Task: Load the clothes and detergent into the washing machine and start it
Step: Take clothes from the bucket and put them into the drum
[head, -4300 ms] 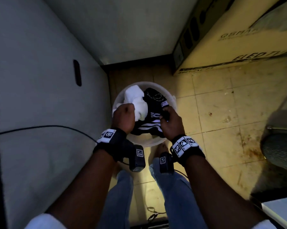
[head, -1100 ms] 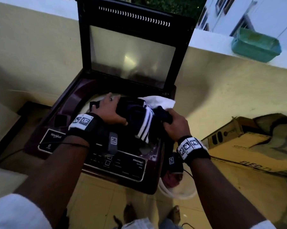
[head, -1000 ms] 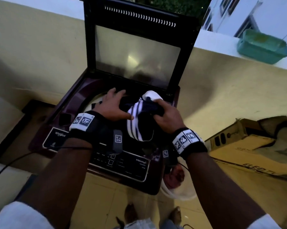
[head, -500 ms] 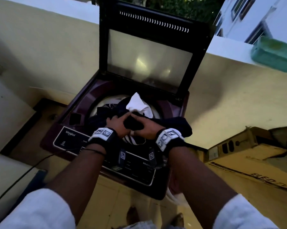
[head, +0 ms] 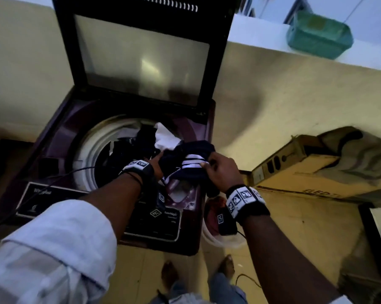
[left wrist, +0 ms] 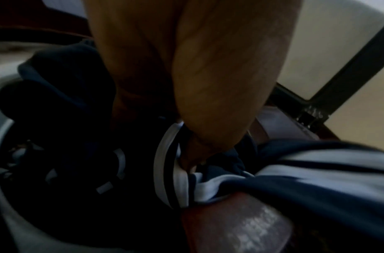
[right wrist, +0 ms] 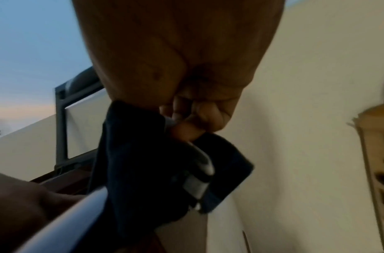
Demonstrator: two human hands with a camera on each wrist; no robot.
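The maroon top-load washing machine [head: 60, 132] stands with its lid [head: 141, 58] raised. Dark clothes and a white cloth [head: 165, 139] lie heaped in the right half of the white-rimmed drum [head: 90, 150]. A navy garment with white stripes [head: 191, 161] stretches over the machine's right rim. My left hand [head: 157, 160] grips its left end above the drum, the fingers curled into the fabric [left wrist: 186, 154]. At the right end, my right hand [head: 207, 165] pinches the garment [right wrist: 143, 162] between thumb and curled fingers [right wrist: 186, 130]. No detergent is in view.
The control panel [head: 154, 218] runs along the machine's front edge, crossed by a black cable [head: 53, 178]. A white bucket [head: 220, 240] with red cloth sits on the floor at the right front corner. A cardboard box [head: 294, 172] lies to the right. A green basket [head: 319, 34] sits on the ledge.
My hands, pressed together on the clothes over the drum, have drawn apart. The right hand has pulled the striped garment rightward over the machine's rim; the left stays at the drum.
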